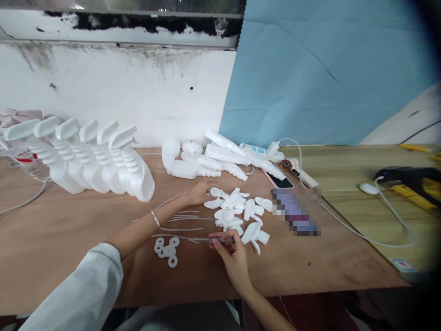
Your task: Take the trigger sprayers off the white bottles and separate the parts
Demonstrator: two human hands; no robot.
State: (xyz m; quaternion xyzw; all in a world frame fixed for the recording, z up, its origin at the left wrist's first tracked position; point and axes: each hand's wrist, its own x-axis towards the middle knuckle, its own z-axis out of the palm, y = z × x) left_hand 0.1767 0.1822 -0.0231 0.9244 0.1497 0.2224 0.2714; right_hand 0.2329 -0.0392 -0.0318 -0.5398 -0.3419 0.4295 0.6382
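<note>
Okay so using the pile of trigger heads (235, 201) as my landmark: nearest me, just off its front edge, the right hand (230, 255) has its fingers closed around the clear handle of what looks like a screwdriver (220, 240). That should be light, stiff and maybe a bit slick, so I'd hold it around the handle like this, not by the thin end.

Left of the pile, on the near side, there's a little heap of flat white rings (168, 251). Probably featherlight and slidey, so pinch them by the rim. A bit farther back, also left of the pile, thin tubes (182, 229) lie on the tabletop (310, 276). They look bendy; grab mid-length.

At the pile's far left corner, the left hand (200, 193) is right at one white trigger head (214, 192). Can't tell if it's pinching it or just touching, fingertips are hidden. Looks like light, hard plastic; I'd hold the body, since the lever might flex.

Behind the pile lie loose white bottles (188, 169), and standing ones (138, 179) are back left of it.
</note>
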